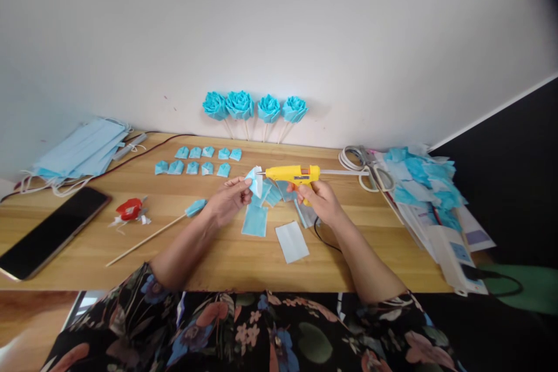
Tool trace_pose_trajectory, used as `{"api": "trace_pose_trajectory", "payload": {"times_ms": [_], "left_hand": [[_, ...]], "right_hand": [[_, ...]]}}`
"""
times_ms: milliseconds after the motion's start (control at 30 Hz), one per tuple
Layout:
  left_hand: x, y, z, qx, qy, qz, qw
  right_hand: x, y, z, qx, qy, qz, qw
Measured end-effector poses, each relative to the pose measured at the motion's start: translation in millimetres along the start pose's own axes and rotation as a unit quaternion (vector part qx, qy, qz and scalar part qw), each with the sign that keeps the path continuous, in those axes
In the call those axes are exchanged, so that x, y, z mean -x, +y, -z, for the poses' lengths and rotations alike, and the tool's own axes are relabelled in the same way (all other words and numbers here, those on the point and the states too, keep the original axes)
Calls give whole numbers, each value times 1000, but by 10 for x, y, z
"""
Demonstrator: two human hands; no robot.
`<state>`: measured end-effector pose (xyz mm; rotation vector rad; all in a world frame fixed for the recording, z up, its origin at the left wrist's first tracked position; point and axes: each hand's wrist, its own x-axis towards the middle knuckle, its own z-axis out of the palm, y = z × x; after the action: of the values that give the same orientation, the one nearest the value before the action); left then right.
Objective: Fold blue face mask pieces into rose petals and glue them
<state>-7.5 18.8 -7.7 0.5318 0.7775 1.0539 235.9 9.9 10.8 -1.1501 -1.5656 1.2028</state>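
Observation:
Between the thumb and fingers of my left hand [229, 197] is a folded piece of blue and white mask fabric [254, 182]. My right hand [319, 197] grips a yellow hot glue gun [291, 174] with a clear glue stick [342, 172] poking out of its back. The gun's nozzle is at the fabric piece, at its upper right edge; whether it touches I cannot tell. Beneath both hands lie several cut blue fabric squares [254, 221] and a pale one [292, 242]. Left of my left hand rests a wooden stick with a blue bud [196, 207] on its end.
Folded blue petals [192, 168] sit in two rows. Several blue fabric flowers [240, 106] on sticks lean against the wall. At left are masks [82, 148], a phone [52, 232] and a red scrap [129, 209]; at right, scissors [377, 178], fabric scraps [429, 180] and a power strip [455, 258].

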Motion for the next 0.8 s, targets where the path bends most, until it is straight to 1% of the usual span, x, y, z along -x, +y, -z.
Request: {"api": "trace_pose_trajectory", "payload": {"times_ms": [200, 433, 633, 800], "left_hand": [[6, 4, -16, -15, -9, -3, 1000], [22, -1, -23, -20, -13, 1, 1000], [26, -3, -25, -17, -15, 9, 1000], [26, 10, -31, -15, -19, 12, 1000]], "right_hand": [[6, 8, -4, 7, -8, -13, 1000], [17, 42, 16, 30, -21, 10, 999], [15, 5, 21, 50, -10, 21, 998], [19, 11, 41, 101, 3, 37, 994]]}}
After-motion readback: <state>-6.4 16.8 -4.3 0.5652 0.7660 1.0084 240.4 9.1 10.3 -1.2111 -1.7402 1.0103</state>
